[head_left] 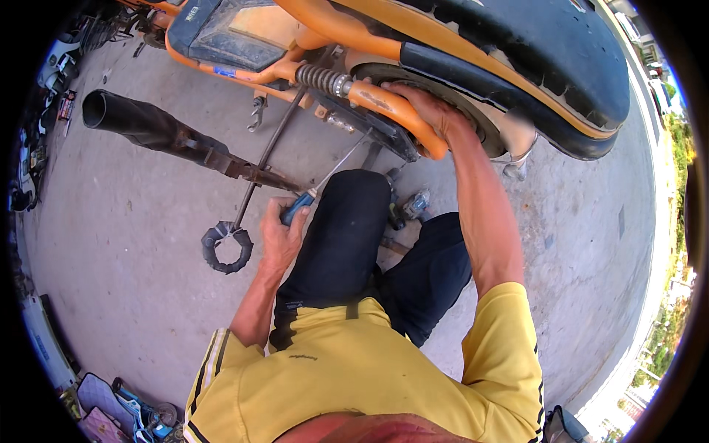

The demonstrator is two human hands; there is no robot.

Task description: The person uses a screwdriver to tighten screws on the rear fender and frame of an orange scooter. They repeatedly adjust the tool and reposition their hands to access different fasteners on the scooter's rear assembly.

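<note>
My left hand point(279, 240) is closed around the blue handle of a screwdriver point(298, 208). Its thin metal shaft slants up to the right, and the tip meets the dark bar point(384, 136) low on an orange electric scooter or motorbike point(354, 26). My right hand point(428, 107) reaches over the wheel and grips the tyre point(484, 129), beside the orange swingarm point(399, 114); part of the fingers is hidden there. A coil spring shock absorber point(321, 77) sits just left of that arm.
A dark tapered pipe point(148, 125) projects left, crossing a metal rod that ends in a black wrapped ring point(227, 247). A power tool point(402, 210) lies on the concrete floor point(133, 258) by my knees. Assorted parts point(122, 413) line the left edge.
</note>
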